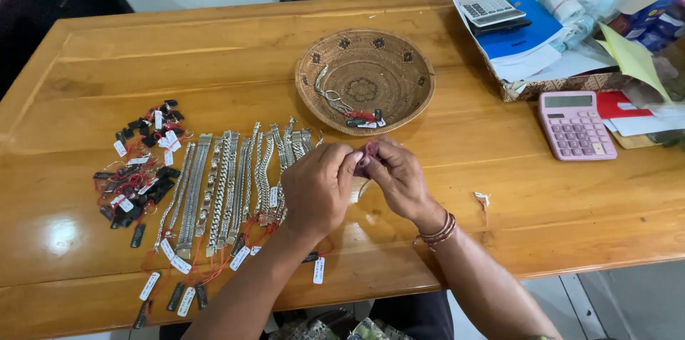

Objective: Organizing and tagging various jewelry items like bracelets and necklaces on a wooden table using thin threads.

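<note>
Centrally, above the wooden table [499, 190], the person's two hands meet fingertip to fingertip. The left hand [319, 186] is curled, its fingers bent in toward the right hand [398, 174], whose fingers pinch something small and reddish at the point where the hands touch; what it is cannot be made out, as the fingers cover most of it. A pale tag or bit of chain seems to hang just below the hands, but it is too hidden to tell. The right wrist wears several thin bangles [437, 231].

Just left of the hands lies a row of silver bracelets [228, 186], laid side by side in near-parallel strips, each with red thread and a small white tag at the near end. The left hand partly overlaps the rightmost of them. Further left, a pile of tags [139, 169], black and white with red thread, lies loose on the wood.

Beyond the hands sits a round woven basket [399, 62], holding one silver chain [330, 97] and a few tags at its near side. To the right, a pink calculator [576, 126] lies flat, near a patterned box [564, 83] of papers with a grey calculator [489, 9] on top. A small scrap of thread [484, 199] lies alone on the table, right of the right hand.
</note>
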